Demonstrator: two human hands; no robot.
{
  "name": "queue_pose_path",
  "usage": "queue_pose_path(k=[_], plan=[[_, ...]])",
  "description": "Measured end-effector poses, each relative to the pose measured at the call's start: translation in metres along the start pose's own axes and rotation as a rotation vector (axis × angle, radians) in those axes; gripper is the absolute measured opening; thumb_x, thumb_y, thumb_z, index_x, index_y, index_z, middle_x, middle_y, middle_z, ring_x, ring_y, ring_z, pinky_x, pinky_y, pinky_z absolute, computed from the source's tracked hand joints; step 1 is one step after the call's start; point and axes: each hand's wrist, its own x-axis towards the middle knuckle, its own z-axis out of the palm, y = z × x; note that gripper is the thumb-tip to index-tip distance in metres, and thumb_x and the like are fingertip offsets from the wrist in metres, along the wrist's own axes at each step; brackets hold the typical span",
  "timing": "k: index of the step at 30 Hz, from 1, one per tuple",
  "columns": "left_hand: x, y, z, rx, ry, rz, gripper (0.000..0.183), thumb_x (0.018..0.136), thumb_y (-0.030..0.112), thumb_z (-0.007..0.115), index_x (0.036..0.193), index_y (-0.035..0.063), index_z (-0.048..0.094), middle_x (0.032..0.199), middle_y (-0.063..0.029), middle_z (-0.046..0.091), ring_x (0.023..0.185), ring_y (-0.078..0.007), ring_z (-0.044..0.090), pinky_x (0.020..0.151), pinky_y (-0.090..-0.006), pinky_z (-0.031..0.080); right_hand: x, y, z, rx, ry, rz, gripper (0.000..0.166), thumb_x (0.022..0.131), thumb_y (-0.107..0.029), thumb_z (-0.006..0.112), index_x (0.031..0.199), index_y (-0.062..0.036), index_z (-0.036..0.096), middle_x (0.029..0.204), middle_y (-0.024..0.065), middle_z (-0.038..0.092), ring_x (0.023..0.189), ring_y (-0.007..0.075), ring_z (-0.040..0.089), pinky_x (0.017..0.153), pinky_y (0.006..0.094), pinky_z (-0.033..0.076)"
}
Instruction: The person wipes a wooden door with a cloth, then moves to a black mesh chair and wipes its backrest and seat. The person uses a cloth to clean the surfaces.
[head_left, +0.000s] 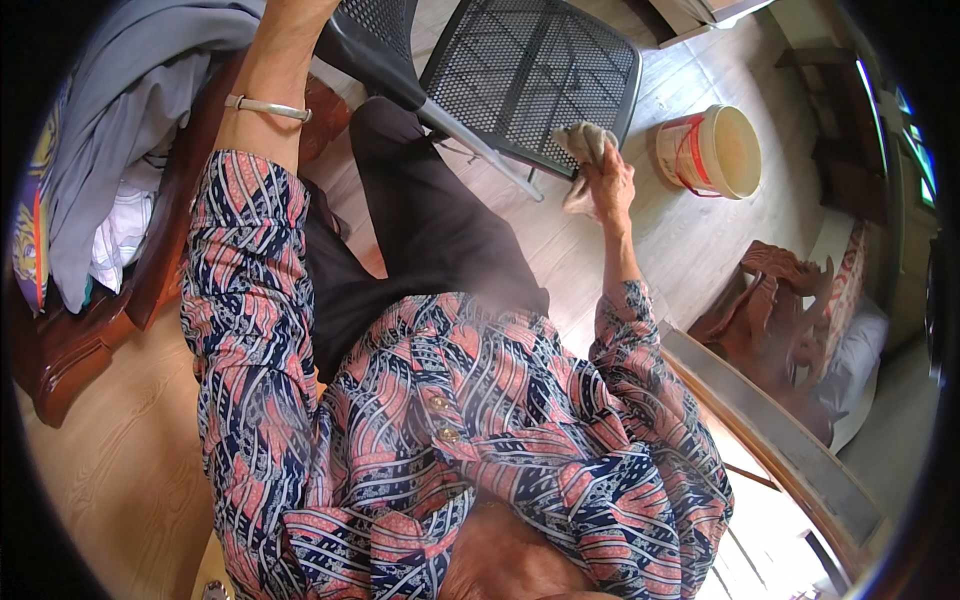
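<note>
My right hand (609, 184) grips a damp-looking, greyish cloth (589, 142). The cloth lies against the corner of a black perforated chair panel (532, 75), whether seat or backrest I cannot tell. A second perforated part (382, 30) of the chair and a grey metal tube (480, 146) come nearer to my legs. On the left, my forearm with a metal bangle (268, 109) reaches up past the top edge beside the chair. My left hand itself is out of view, so what it touches is hidden.
Right of the chair, a white and red plastic bucket (739, 154) stands on the plank floor (675, 247). Dark wooden furniture (82, 360) bearing grey cloth (150, 97) is at the left. Carved wood (765, 300) and a sill-like ledge (772, 420) line the right.
</note>
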Motion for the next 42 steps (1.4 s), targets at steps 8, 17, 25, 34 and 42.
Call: queue_pose_path(k=[8, 17, 25, 34, 42], plan=[[-0.018, 0.014, -0.015, 0.046, 0.103, -0.066, 0.04, 0.076, 0.03, 0.081, 0.106, 0.0057, 0.073, 0.139, -0.0198, 0.05, 0.139, -0.0477, 0.035, 0.107, -0.0604, 0.042, 0.059, 0.021, 0.003, -0.132, 0.077, -0.051, 0.052, 0.089, -0.033, 0.069, 0.136, -0.0156, 0.054, 0.132, 0.0133, 0.063, 0.11, 0.0448, 0.062, 0.095, 0.0505, 0.048], [-0.029, -0.001, -0.022, 0.109, 0.08, 0.043, 0.038, 0.075, 0.029, 0.082, 0.103, 0.0052, 0.072, 0.136, -0.0207, 0.054, 0.133, -0.0508, 0.041, 0.102, -0.0528, 0.048, 0.137, 0.011, -0.019, -0.213, -0.03, -0.021, 0.045, 0.088, -0.032, 0.067, 0.128, -0.0182, 0.053, 0.125, 0.0145, 0.066, 0.111, 0.0448, 0.062, 0.091, 0.0546, 0.049], [-0.049, 0.021, -0.054, 0.145, 0.045, -0.01, 0.036, 0.077, 0.031, 0.08, 0.103, 0.0077, 0.07, 0.113, -0.0123, 0.06, 0.136, -0.0497, 0.036, 0.1, -0.0563, 0.045, 0.221, 0.03, -0.028, -0.242, 0.046, -0.072, 0.038, 0.087, -0.03, 0.067, 0.114, -0.0036, 0.057, 0.109, 0.0253, 0.069, 0.104, 0.045, 0.066, 0.085, 0.053, 0.051], [-0.048, 0.012, -0.045, -0.034, 0.169, 0.061, 0.032, 0.077, 0.031, 0.078, 0.092, 0.0042, 0.069, 0.104, -0.0124, 0.063, 0.127, -0.0448, 0.045, 0.093, -0.0541, 0.048, 0.245, 0.054, -0.013, -0.308, 0.086, -0.07, 0.039, 0.086, -0.029, 0.068, 0.113, -0.0033, 0.057, 0.107, 0.0266, 0.069, 0.102, 0.0454, 0.066, 0.085, 0.0529, 0.052], [-0.028, 0.018, -0.014, 0.095, 0.227, 0.053, 0.032, 0.073, 0.034, 0.079, 0.082, 0.0027, 0.077, 0.085, -0.0111, 0.072, 0.122, -0.0447, 0.05, 0.08, -0.0502, 0.053, 0.194, 0.061, 0.011, -0.372, 0.086, -0.074, 0.04, 0.085, -0.029, 0.069, 0.113, -0.003, 0.056, 0.106, 0.0278, 0.069, 0.101, 0.0459, 0.066, 0.085, 0.0529, 0.052]])
